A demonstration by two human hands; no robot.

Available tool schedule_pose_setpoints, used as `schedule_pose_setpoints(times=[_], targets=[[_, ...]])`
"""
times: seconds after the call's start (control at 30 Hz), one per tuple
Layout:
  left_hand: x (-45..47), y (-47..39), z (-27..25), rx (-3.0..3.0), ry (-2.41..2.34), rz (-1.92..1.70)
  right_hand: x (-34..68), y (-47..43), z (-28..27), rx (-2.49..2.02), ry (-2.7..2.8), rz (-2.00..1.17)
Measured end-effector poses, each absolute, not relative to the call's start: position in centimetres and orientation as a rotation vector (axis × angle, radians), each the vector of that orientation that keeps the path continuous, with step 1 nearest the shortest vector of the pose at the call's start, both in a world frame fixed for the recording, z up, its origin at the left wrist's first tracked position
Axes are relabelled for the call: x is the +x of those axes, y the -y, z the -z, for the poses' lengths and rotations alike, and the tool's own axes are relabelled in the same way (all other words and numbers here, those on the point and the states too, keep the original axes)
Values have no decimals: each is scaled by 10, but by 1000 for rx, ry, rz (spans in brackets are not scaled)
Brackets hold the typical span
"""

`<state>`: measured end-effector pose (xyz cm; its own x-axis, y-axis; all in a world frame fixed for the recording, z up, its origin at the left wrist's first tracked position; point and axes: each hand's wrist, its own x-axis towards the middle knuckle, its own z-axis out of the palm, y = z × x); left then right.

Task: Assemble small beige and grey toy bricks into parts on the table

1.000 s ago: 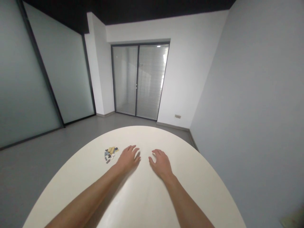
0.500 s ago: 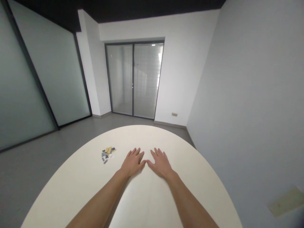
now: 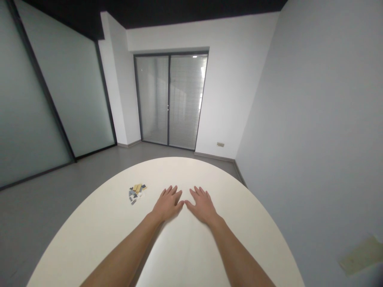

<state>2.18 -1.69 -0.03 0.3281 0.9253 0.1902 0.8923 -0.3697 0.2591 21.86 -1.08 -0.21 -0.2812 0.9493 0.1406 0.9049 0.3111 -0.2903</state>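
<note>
Grey-white right wall (image 3: pixel 323 119) fills the right side of the frame. Round white table (image 3: pixel 182 247) takes up lower center, far rim near mid-frame. Frosted glass partition (image 3: pixel 62 87) with dark frames, upper left to mid left. Grey floor (image 3: pixel 36 207) at lower left, running behind the table. White back wall (image 3: pixel 233 79) at upper center, black ceiling (image 3: pixel 179 12) along the top edge. Glass door (image 3: pixel 185 99) set in the back wall, dark-framed, two panels, blinds visible in it.

Bare forearms (image 3: pixel 128 247) come in from the bottom edge. Beige patch (image 3: pixel 359 255) at lower right, on the wall side, blurred; can't tell what it is.

Left hand (image 3: pixel 167 205) just left of lower center, right hand (image 3: pixel 203 206) just right of it. Both palm down on the table, nothing held. Fingers spread on both, pointing away from the person. Thumb tips just beside each other; can't tell if they touch.

Loose pile of small pieces (image 3: pixel 137 193) on the table, left of center, near the left hand but clear of it. Small wall plate (image 3: pixel 220 144) low on the back wall, right of center. Within the pile: yellow pieces (image 3: pixel 137 187) at the back, grey piece (image 3: pixel 133 202) at the front, some dark and white ones. Shapes too small to read.
</note>
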Motion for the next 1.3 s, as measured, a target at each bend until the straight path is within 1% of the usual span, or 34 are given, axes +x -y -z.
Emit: schedule_pose_setpoints(times=[0.6,0.7,0.77,0.87,1.0,1.17,1.3], targets=[[19,18,-1,2460,-1697,-456,215,11,3,-1686,2295,-200],[20,18,1,2461,-1699,-515,214,12,2,-1688,2293,-205],[20,16,1,2445,-1729,-616,214,12,1,-1686,2291,-200],[13,12,-2,2358,-1854,-807,214,14,1,-1688,2292,-192],[-13,4,-10,2128,-2217,-959,214,14,-1,-1698,2301,-202],[-52,0,-13,1774,-2606,-1005,215,14,-2,-1695,2309,-223],[-68,-1,-12,1563,-2683,-1004,216,13,-1,-1695,2308,-231]])
